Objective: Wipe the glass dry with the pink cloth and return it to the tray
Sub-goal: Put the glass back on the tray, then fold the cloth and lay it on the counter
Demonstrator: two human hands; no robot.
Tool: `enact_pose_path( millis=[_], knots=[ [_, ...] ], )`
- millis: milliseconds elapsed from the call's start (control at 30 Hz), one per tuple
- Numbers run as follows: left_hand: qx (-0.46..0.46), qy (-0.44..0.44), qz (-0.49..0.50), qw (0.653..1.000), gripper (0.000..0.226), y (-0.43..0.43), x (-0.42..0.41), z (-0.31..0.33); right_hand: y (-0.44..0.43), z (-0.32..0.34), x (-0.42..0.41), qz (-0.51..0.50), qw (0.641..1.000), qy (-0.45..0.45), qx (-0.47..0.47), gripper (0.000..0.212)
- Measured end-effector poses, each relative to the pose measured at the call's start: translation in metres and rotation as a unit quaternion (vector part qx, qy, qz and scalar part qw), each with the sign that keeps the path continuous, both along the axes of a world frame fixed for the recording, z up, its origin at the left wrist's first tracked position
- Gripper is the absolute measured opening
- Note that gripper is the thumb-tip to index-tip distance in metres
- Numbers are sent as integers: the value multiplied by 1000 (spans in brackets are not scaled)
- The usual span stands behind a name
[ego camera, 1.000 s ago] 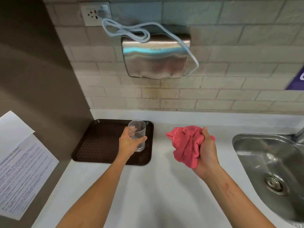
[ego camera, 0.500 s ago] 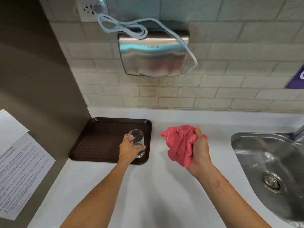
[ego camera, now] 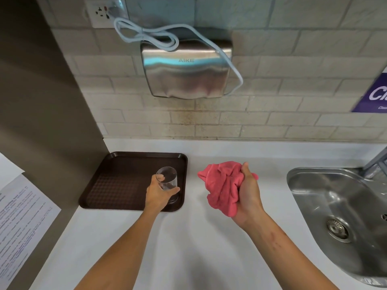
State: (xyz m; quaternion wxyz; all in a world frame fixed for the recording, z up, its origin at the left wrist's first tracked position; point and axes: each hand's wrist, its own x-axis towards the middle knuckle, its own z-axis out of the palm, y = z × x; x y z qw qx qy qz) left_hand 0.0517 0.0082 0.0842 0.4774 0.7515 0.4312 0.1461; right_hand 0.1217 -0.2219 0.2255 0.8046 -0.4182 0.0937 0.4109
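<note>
A clear drinking glass (ego camera: 167,181) stands upright at the front right corner of the dark brown tray (ego camera: 117,176). Its base appears to rest on the tray. My left hand (ego camera: 158,192) is wrapped around the lower part of the glass, thumb on the right side. To the right, above the white counter, my right hand (ego camera: 248,193) clutches the bunched pink cloth (ego camera: 222,185). The cloth hangs to the left of my fingers, well apart from the glass.
A steel sink (ego camera: 339,208) with a drain is set into the counter (ego camera: 188,248) at the right, its tap at the far right edge. A steel hand dryer (ego camera: 186,70) hangs on the tiled wall. Printed paper (ego camera: 18,218) is on the left wall.
My left hand has lowered the glass onto the tray's front right corner. My right hand with the cloth has stayed about where it was.
</note>
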Motion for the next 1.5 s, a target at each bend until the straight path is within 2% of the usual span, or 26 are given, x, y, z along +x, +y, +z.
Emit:
enact_pose_path(
  millis=[67, 133, 167, 233, 267, 333, 400, 467, 533, 600, 633, 733, 800, 900, 967, 1033, 1100, 1133, 1200, 1267, 1333, 1433, 1500],
  knots=[
    [-17, -9, 4, 1000, 109, -1, -7, 1, -2, 0, 1, 7, 1000, -12, 11, 90],
    [30, -4, 64, 997, 120, -5, -21, 9, -5, 1, 3, 13, 1000, -23, 16, 92],
    [72, -22, 110, 991, 113, -11, -31, 16, -7, 2, 4, 15, 999, -24, 24, 93],
    [154, -130, 160, 966, 85, -33, -49, 33, -8, 3, 6, 11, 999, -26, 34, 94],
    [183, -188, 133, 956, 69, -51, -56, 45, -7, 2, 6, 7, 999, -27, 35, 95],
    [196, -256, 2, 947, 48, -93, -60, 73, 1, -1, 5, -12, 999, -49, 19, 94],
    [168, -242, -121, 948, 51, -128, -54, 99, 12, -2, 0, -29, 997, -72, -8, 90],
    [134, -196, -174, 956, 53, -146, -43, 116, 19, 4, -6, -13, 998, -54, -24, 91],
    [128, -178, -183, 958, 33, -148, -35, 122, 22, 7, -3, -9, 998, -51, -29, 94],
    [168, -179, -177, 953, 7, -145, -29, 131, 23, 9, 1, -44, 996, -77, -32, 93],
    [185, -181, -175, 950, 5, -143, -27, 135, 24, 9, 3, -57, 994, -92, -32, 92],
    [214, -214, -158, 940, 10, -134, -15, 158, 24, 13, 11, -65, 989, -133, -13, 91],
    [206, -236, -158, 936, 13, -125, -4, 177, 21, 13, 17, -60, 991, -121, -11, 96],
    [185, -262, -167, 933, 15, -105, 15, 204, 8, 16, 27, -36, 991, -111, -59, 96],
    [200, -241, -177, 933, 17, -89, 27, 222, -6, 18, 35, -67, 986, -102, -115, 97],
    [228, -198, -216, 928, 18, -77, 35, 238, -21, 20, 38, -134, 962, -150, -185, 90],
    [248, -154, -266, 919, 24, -71, 38, 252, -32, 24, 36, -158, 915, -311, -204, 83],
    [254, -141, -286, 913, 25, -69, 38, 257, -34, 26, 35, -132, 885, -403, -192, 83],
    [257, -121, -317, 905, 22, -66, 37, 265, -31, 30, 31, -18, 810, -553, -196, 96],
    [253, -108, -344, 898, 21, -62, 33, 272, -23, 36, 29, 66, 725, -649, -223, 100],
    [255, -102, -363, 891, 21, -58, 28, 278, -16, 44, 32, 83, 680, -696, -214, 80],
    [259, -94, -383, 882, 22, -52, 19, 280, -15, 61, 44, 77, 644, -727, -225, 35],
    [271, -91, -387, 877, 23, -47, 15, 279, -19, 76, 54, 85, 636, -726, -247, 17]
  ],
)
